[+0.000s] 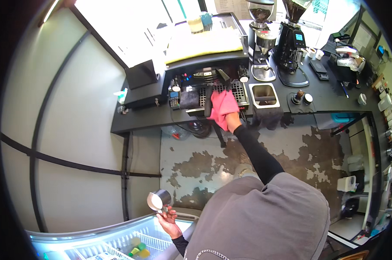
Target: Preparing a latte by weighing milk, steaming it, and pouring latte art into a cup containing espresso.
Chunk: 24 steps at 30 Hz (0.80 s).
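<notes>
My left hand (169, 222) grips a stainless steel milk pitcher (165, 197) by its handle, low and to my left. White liquid, seemingly milk, shows inside the tilted pitcher, which is over the floor beside the lit fridge. My right hand (233, 121) reaches forward and holds a pink cloth (224, 105) at the front of the espresso machine (206, 60); the cloth hides most of the fingers. Around the cloth is the slotted drip tray (240, 92), with a black handle (208, 102) just left of it. A folded dark cloth (189, 99) lies on the tray's left side.
Right of the machine sit a knock box (265, 95), two coffee grinders (263, 42) and a tamping station (300, 98) on the black counter (332, 101). A yellow-edged towel (205, 45) covers the machine's top. Behind me on the left is an open-looking lit fridge (157, 235) with wire baskets.
</notes>
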Motion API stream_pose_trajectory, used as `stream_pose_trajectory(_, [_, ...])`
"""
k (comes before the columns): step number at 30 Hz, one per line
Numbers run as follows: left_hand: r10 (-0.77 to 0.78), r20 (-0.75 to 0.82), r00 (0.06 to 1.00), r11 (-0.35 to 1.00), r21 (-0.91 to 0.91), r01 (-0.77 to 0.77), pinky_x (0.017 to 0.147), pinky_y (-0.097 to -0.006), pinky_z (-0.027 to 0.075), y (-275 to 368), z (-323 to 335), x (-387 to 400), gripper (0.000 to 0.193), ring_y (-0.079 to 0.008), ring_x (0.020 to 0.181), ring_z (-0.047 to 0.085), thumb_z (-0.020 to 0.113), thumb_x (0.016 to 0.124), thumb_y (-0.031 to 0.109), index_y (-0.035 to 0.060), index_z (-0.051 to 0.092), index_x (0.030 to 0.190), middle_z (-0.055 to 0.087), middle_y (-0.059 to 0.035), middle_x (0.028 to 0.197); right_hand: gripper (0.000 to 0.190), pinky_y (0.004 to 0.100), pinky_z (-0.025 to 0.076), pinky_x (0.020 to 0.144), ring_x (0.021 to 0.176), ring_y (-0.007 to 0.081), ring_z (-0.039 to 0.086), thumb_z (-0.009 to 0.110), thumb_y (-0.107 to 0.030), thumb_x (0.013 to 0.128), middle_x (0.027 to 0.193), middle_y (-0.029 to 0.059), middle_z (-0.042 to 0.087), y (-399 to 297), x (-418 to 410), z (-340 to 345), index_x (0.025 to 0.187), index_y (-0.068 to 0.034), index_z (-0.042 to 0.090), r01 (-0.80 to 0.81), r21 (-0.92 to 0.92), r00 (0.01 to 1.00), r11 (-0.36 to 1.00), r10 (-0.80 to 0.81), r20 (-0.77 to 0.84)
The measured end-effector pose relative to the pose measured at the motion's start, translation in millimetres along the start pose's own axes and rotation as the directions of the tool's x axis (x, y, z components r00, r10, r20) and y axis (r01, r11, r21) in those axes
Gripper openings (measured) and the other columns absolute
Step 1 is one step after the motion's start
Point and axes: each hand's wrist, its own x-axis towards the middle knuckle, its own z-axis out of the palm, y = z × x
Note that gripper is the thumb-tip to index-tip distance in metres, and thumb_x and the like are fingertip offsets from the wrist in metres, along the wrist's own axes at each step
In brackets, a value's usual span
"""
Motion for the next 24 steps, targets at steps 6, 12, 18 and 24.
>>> stream_pose_trajectory(6, [0.017,0.019,1.000,1.000,0.010,-0.017,0.063,-0.0248,0.052,7,3,0,0.049,-0.0157,0.078,0.065,0.033,0.107,0.048,0.0054,0.056,0.108,0.067,-0.0106,0.098,0.037,0.0392,0.051,0.093,0.116,0.0277,0.061,0.057,-0.024,0.101,0.126,0.0116,0.064,-28,0,-26,0.134,-0.006,0.055,-0.394,0.311,0.907,0.865,0.420,-0.019])
stream_pose_trajectory(12, [-0.013,0.138,0.990,0.996,0.085,0.001,0.071,-0.0268,0.049,23,19,13,0.052,-0.0141,0.082,0.063,0.031,0.107,0.050,0.0055,0.056,0.120,0.068,-0.0089,0.102,0.045,0.0347,0.049,0.095,0.113,0.0232,0.061,0.056,-0.016,0.099,0.124,0.0077,0.063,-58,-2,-45,0.142,-0.006,0.048,-0.297,0.351,0.940,0.888,0.337,-0.055])
stream_pose_trajectory(18, [0.035,0.135,0.990,0.996,0.078,-0.046,0.068,-0.0270,0.047,17,41,32,0.052,-0.0140,0.080,0.063,0.033,0.106,0.051,0.0070,0.058,0.119,0.068,-0.0069,0.100,0.041,0.0398,0.051,0.095,0.108,0.0286,0.065,0.056,-0.023,0.099,0.116,0.0153,0.069,90,-215,-155,0.131,0.001,0.060,-0.734,0.136,0.627,0.665,0.742,-0.238])
stream_pose_trajectory(24, [0.007,0.155,0.988,0.997,0.070,-0.018,0.071,-0.0278,0.048,10,40,28,0.056,-0.0140,0.085,0.063,0.030,0.106,0.051,0.0047,0.057,0.123,0.068,-0.0078,0.104,0.018,0.0326,0.050,0.074,0.086,0.0167,0.061,0.054,-0.001,0.084,0.087,0.0007,0.061,-22,-173,-264,0.096,-0.007,0.066,-0.718,0.045,0.695,0.695,0.711,0.103])
